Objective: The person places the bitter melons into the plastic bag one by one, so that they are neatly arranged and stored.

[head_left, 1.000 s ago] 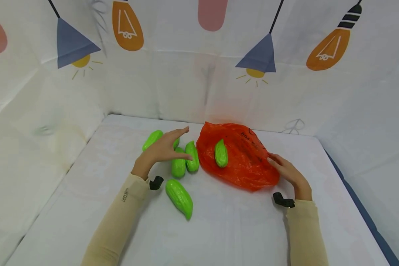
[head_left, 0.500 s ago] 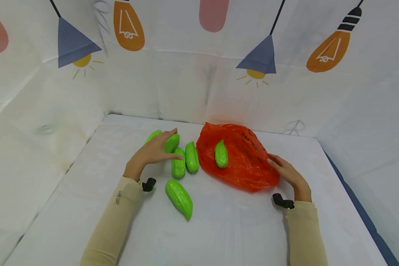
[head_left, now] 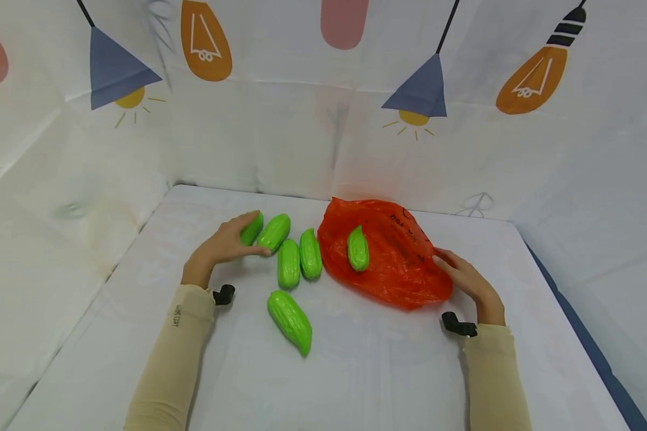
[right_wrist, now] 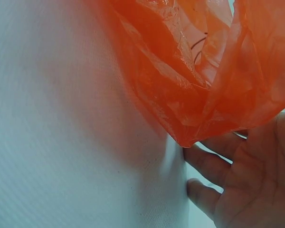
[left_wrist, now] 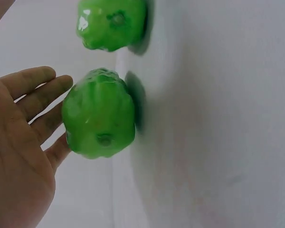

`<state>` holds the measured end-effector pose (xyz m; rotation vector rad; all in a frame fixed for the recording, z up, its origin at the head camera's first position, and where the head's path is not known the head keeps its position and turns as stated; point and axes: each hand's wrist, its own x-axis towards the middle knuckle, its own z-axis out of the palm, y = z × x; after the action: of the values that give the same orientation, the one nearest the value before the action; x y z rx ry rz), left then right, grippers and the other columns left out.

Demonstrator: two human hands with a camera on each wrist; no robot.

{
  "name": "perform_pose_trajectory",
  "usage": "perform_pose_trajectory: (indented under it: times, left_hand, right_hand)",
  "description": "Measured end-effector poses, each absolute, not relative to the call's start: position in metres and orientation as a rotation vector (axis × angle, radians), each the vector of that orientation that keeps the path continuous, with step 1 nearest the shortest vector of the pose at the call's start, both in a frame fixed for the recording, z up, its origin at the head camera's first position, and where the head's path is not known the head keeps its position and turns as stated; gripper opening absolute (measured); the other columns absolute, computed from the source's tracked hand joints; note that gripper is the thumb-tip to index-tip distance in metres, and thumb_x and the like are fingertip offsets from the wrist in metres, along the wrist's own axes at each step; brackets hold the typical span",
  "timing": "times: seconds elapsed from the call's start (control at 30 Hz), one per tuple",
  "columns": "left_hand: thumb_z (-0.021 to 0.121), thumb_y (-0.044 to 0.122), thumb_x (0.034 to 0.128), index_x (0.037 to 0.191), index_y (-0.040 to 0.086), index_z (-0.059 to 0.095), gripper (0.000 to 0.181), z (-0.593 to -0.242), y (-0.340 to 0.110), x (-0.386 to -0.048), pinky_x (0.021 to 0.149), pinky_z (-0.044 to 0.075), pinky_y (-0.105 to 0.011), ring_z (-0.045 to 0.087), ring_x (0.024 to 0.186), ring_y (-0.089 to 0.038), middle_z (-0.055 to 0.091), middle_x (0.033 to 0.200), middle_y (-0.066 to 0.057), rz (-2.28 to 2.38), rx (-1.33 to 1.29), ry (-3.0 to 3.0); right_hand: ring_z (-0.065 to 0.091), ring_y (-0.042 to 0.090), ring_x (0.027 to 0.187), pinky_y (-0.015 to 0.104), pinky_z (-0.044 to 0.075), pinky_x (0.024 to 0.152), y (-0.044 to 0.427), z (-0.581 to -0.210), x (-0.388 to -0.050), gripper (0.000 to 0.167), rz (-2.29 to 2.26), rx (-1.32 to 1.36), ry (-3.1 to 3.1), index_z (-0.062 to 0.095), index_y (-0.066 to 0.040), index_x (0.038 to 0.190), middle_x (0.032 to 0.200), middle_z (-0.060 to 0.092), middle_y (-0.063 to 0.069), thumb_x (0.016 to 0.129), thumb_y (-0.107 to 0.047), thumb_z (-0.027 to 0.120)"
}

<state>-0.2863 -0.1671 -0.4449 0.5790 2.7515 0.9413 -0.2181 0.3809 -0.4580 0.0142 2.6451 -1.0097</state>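
Note:
My left hand (head_left: 223, 242) reaches round the leftmost green ribbed, cucumber-like vegetable (head_left: 251, 228). In the left wrist view its straight fingers (left_wrist: 42, 97) lie against the far side of that vegetable (left_wrist: 100, 114). A second vegetable (head_left: 274, 233) lies just right of my thumb. My right hand (head_left: 470, 281) holds the right edge of a red plastic bag (head_left: 399, 269); the thumb is hidden by the bag. The right wrist view has the fingers (right_wrist: 209, 166) behind the crumpled bag (right_wrist: 180, 104). One smaller vegetable (head_left: 358, 248) is within the bag's outline.
Two more vegetables stand side by side left of the bag, a left one (head_left: 289, 264) and a right one (head_left: 310, 254). A larger one (head_left: 291, 323) lies nearer the front. White table (head_left: 356, 371) underneath, with a lamp-patterned cloth (head_left: 280, 137) behind.
My left hand has moved left, off the middle vegetables, to the leftmost one. My right hand and the bag have stayed in place.

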Motion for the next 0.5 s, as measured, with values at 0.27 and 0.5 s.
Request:
perform_pose_trajectory:
  times: [0.27,0.5]
  left_hand:
    - [0.08,0.056,0.074,0.158,0.012,0.017,0.114,-0.449,-0.186,-0.289,0.117,0.015,-0.064,0.012,0.151,-0.039,0.015,0.164,-0.014,0.95,0.487,2.783]
    - [0.078,0.056,0.0756,0.158,0.009,0.016,0.113,-0.459,-0.196,-0.292,0.119,0.016,-0.06,0.013,0.15,-0.039,0.016,0.164,-0.015,0.965,0.475,2.743]
  right_hand:
    - [0.024,0.046,0.142,0.07,0.023,0.111,0.38,-0.457,-0.219,0.079,-0.991,0.024,2.647,0.024,-0.004,0.154,0.157,0.026,0.026,0.099,-0.059,0.038]
    - [0.024,0.046,0.142,0.07,0.024,0.11,0.38,-0.457,-0.219,0.082,-0.995,0.053,2.626,0.022,-0.004,0.155,0.158,0.024,0.026,0.099,-0.061,0.038]
